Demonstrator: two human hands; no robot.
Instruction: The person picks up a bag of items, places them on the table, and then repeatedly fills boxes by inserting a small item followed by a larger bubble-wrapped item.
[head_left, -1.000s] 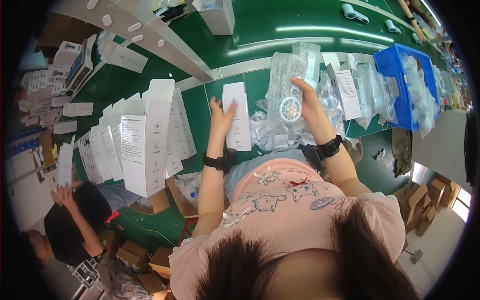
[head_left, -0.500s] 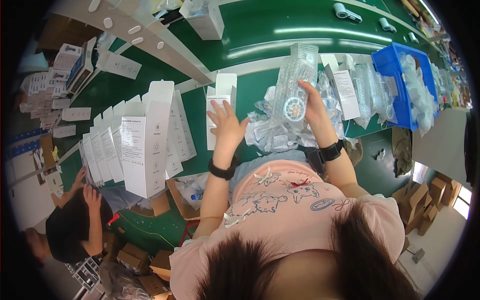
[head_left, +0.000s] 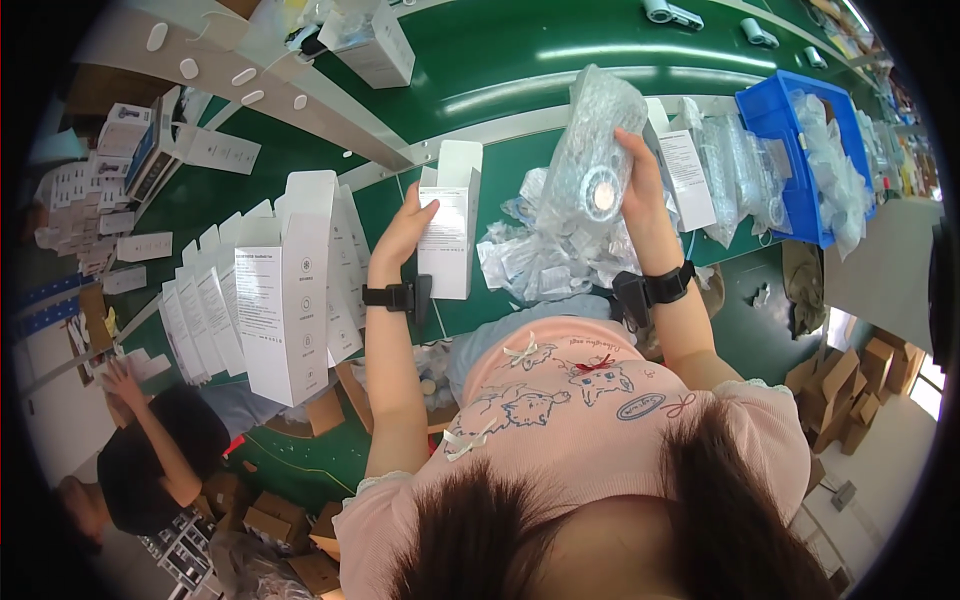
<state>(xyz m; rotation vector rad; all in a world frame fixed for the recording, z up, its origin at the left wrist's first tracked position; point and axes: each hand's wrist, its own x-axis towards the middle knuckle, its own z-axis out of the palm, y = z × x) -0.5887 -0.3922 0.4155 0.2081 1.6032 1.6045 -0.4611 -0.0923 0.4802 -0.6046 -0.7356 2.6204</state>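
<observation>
My left hand [head_left: 403,232] grips the side of an upright white carton [head_left: 449,228] whose top flap stands open, on the green table [head_left: 520,40]. My right hand [head_left: 640,190] holds up a bubble-wrapped round item [head_left: 597,155] above a heap of clear plastic bags [head_left: 555,255], just right of the carton. Both wrists wear black bands.
A row of open white cartons [head_left: 270,290] stands at my left. A blue bin [head_left: 795,150] with bagged parts sits at the right, with more bags beside it. Another person [head_left: 150,450] crouches at lower left among brown boxes. A white rail [head_left: 250,90] crosses the upper left.
My left hand has stood the white carton upright and opened its top. My right hand has lifted the bubble-wrapped item higher, off the bag heap.
</observation>
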